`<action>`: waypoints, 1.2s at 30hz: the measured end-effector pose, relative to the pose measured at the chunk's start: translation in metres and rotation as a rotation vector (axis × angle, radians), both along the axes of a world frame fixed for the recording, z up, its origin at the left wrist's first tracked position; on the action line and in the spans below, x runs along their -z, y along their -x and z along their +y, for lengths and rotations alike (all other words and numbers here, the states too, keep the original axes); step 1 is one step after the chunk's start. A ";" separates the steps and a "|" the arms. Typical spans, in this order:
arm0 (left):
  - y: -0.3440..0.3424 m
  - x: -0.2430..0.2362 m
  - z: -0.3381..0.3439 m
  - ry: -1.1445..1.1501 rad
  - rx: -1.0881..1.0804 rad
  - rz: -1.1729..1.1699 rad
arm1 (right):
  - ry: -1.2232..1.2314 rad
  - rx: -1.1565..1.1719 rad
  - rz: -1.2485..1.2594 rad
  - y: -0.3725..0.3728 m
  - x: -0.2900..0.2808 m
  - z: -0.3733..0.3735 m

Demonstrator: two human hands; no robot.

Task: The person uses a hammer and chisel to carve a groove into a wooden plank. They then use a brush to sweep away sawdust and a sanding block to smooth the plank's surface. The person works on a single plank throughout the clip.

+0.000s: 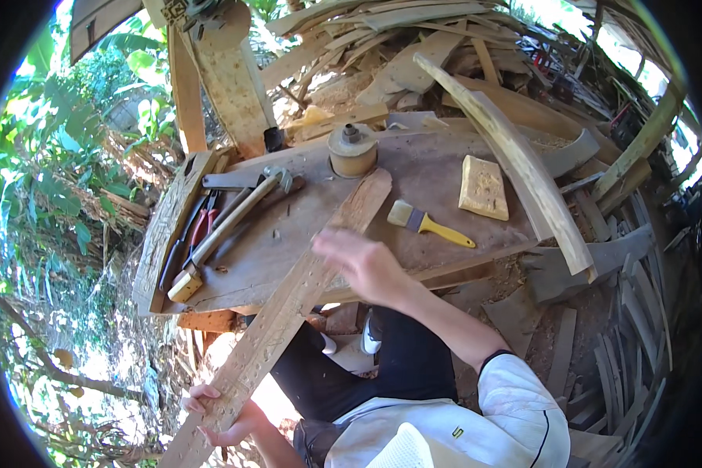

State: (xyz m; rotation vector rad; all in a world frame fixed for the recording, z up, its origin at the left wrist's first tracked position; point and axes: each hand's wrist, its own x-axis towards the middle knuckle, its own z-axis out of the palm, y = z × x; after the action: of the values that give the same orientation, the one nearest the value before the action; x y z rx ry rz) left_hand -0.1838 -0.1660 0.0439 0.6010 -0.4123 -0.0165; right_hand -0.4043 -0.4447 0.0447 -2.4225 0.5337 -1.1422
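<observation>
A long, narrow wooden plank (273, 331) with rows of small holes or nicks slants from the lower left up to the bench. Its rounded far end lies on the wooden workbench (288, 238), just below a round pot-like fixture (353, 152). My left hand (238, 421) is closed around the plank's near part, with fingers at one edge and the thumb at the other. Over the plank's middle is my right hand (366, 269), fingers stretched out across the upper face; whether they touch it I cannot tell. Right of the plank lies a paintbrush (433, 224) with a yellow handle.
On the bench's left lie a hammer (238, 218), red-handled pliers (203, 224) and other tools. A pale wooden block (483, 187) sits at the right, beside a long curved pole (515, 156). Scrap wood (390, 39) is heaped behind, with more offcuts (632, 327) at the right.
</observation>
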 end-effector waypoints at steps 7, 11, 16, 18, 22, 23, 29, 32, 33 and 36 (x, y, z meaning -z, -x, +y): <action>-0.014 0.001 0.002 -0.074 -0.003 -0.019 | -0.124 0.371 0.072 0.000 -0.013 -0.021; -0.018 0.002 0.003 -0.077 -0.031 0.004 | -0.028 -0.074 0.187 -0.002 -0.011 -0.021; -0.022 0.002 0.012 -0.095 0.020 -0.031 | 0.028 0.355 0.125 -0.001 0.006 -0.045; -0.028 0.001 0.019 -0.066 -0.040 -0.041 | 0.030 0.305 0.137 -0.003 0.012 -0.047; -0.042 0.003 0.023 -0.032 -0.063 -0.232 | -0.065 0.235 0.101 -0.014 0.010 -0.030; -0.047 0.002 0.023 0.006 0.040 -0.418 | -0.037 0.238 0.011 -0.017 0.007 -0.026; -0.071 -0.023 0.041 -0.180 -0.070 -1.002 | -0.059 -0.194 -0.114 -0.023 -0.019 -0.027; -0.073 -0.026 0.040 -0.197 -0.119 -1.041 | -0.072 0.036 -0.068 -0.017 -0.022 -0.030; -0.072 -0.026 0.037 -0.197 -0.130 -1.046 | -0.134 0.149 -0.097 -0.014 -0.022 -0.030; -0.073 -0.026 0.027 -0.203 -0.160 -1.075 | -0.068 -0.151 -0.099 -0.006 -0.024 -0.022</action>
State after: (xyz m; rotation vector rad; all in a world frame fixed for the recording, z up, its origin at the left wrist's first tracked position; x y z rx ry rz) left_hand -0.1112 -0.1389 0.0701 0.8122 -1.4124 0.4393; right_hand -0.3983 -0.4668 0.0686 -2.2926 0.3466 -1.1532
